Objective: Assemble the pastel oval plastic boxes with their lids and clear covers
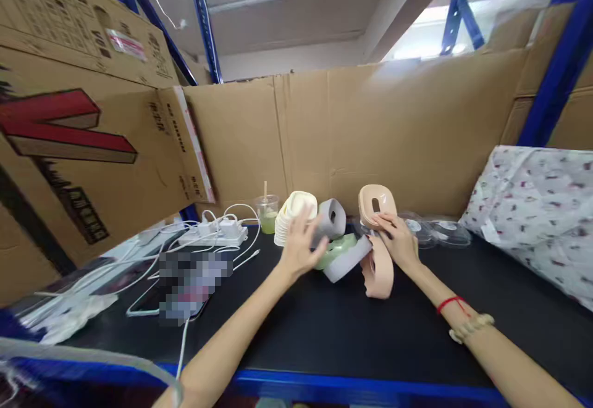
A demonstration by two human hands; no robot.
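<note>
My left hand (300, 249) is spread open, palm down, in front of a leaning stack of cream rounded-square plastic pieces (283, 221). Whether its fingertips touch the stack cannot be told. My right hand (399, 241) has its fingers closed over the lower front edge of peach rounded-square plastic pieces (369, 201), each with an oblong slot. Beside the cream stack leans a grey piece (334, 215) of similar shape. Between my hands lie a green curved band (340, 247), a light grey curved band (348, 261) and a peach curved band (382, 269).
Clear plastic lids (447, 233) lie right of my right hand. A cup of green drink (267, 216) stands behind on the left, near a power strip (222, 233) with tangled white cables. A phone (197, 284) lies left; a patterned bag (542, 210) sits right. Cardboard (398, 130) walls the back.
</note>
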